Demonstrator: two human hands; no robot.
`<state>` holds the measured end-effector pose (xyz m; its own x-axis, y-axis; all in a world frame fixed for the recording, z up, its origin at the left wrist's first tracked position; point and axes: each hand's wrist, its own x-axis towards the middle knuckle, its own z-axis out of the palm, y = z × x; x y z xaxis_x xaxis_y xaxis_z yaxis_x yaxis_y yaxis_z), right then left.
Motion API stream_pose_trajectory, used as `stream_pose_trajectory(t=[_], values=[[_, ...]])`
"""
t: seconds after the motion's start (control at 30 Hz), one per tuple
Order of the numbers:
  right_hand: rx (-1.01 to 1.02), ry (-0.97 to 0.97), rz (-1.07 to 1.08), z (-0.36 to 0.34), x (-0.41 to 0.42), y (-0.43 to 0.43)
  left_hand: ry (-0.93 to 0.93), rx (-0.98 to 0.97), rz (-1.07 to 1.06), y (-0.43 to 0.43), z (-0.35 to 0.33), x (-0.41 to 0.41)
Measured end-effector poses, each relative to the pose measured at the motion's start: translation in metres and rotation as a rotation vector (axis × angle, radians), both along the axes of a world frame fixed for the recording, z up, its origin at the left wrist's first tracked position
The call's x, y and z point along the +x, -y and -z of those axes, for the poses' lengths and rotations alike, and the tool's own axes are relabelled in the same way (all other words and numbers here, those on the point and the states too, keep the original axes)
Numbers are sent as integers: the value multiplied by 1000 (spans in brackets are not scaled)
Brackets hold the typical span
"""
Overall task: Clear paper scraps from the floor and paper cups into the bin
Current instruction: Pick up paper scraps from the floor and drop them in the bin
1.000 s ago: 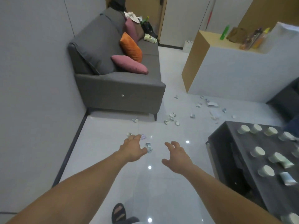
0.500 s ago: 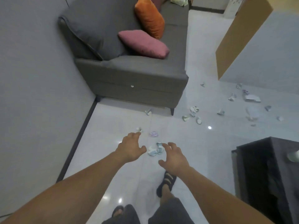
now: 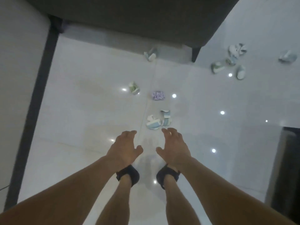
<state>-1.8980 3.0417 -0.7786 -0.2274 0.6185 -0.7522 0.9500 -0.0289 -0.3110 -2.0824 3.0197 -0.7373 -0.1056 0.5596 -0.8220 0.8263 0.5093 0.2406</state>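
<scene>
Crumpled paper scraps lie on the white tiled floor. The nearest, a blue-and-white scrap [image 3: 154, 122], sits next to a second blue scrap [image 3: 166, 118], just beyond my fingertips. Farther off are a purple scrap [image 3: 157, 95], a green scrap [image 3: 134, 87], one by the sofa's base [image 3: 151, 54], and a cluster at the upper right [image 3: 230, 62]. My left hand [image 3: 124, 147] and my right hand [image 3: 173, 146] reach forward side by side, fingers spread and relaxed, holding nothing. No bin or cups are in view.
The dark grey sofa [image 3: 129, 21] fills the top, its leg [image 3: 195, 53] standing on the floor. A grey wall with a dark skirting [image 3: 32, 103] runs down the left. A dark table's edge [image 3: 287, 168] is at the right. My sandalled feet [image 3: 128, 175] stand below my hands.
The view has tipped down and moved closer to the floor. Both hands have come nearer the blue scraps, and my feet now stand together under them.
</scene>
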Motion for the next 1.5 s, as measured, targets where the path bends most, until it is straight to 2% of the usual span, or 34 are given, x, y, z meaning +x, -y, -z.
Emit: stream_pose_trajectory(t=[0.23,0.5,0.7,0.9,1.13,1.3,1.37,1.5], values=[[5,49,-74,188,-19,-2,23,28,-94,6,171,-10],[175,50,-83,285,-38,-19,77,41,-107,28,252,-23],[221,118,-77,292,-33,-13,99,32,-156,33,258,-24],[45,-146,147,245,-31,-2,160,81,-175,24,235,-13],[16,-443,60,196,-35,-12,266,130,-30,6,213,-27],[-23,-539,32,209,-51,-24,295,63,-131,4,220,-43],[28,-506,30,225,-54,-30,287,48,-196,11,226,-48],[190,-91,-163,268,-60,-46,190,35,-252,30,246,-54]])
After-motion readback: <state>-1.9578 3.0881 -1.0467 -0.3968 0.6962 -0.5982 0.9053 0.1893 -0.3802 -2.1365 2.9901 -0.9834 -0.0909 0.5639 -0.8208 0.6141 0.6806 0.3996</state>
